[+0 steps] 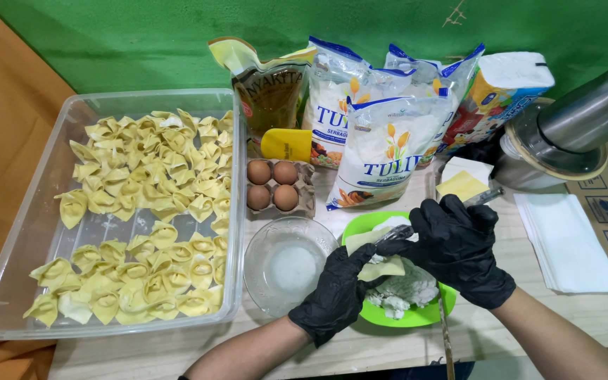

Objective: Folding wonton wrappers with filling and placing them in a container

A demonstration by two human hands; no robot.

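A: Status on the hands?

B: Both gloved black. Left hand [338, 292] is cupped palm-up, fingers curled under a pale yellow wrapper [381, 266] lying flat on it. Right hand [459, 246] is closed around a metal spoon [397, 233], handle end poking out past the knuckles toward the far right.

A: Where's the wrapper relative to the spoon?

B: Spoon tip sits at the wrapper's upper edge, touching or just above it; can't tell which. Spoon's long axis runs left-low to right-high, so its tip points toward the left palm. Right hand is above and right of the wrapper; left hand is directly under it, so nearer.

A: And the filling?

B: White crumbly filling [404, 292] in a green bowl [423, 318], right beneath both hands. Wrapper hangs over the bowl's left half.

A: Surroundings?

B: Clear glass bowl [276, 295] with a little cloudy liquid, just left of the left hand. Plastic tray [36, 225] of folded dumplings [150, 204] further left. Four eggs [272, 184] in a carton behind the glass bowl, flour bags [381, 151] behind that. Stack of white napkins [568, 243] on the table [585, 317] to the right.
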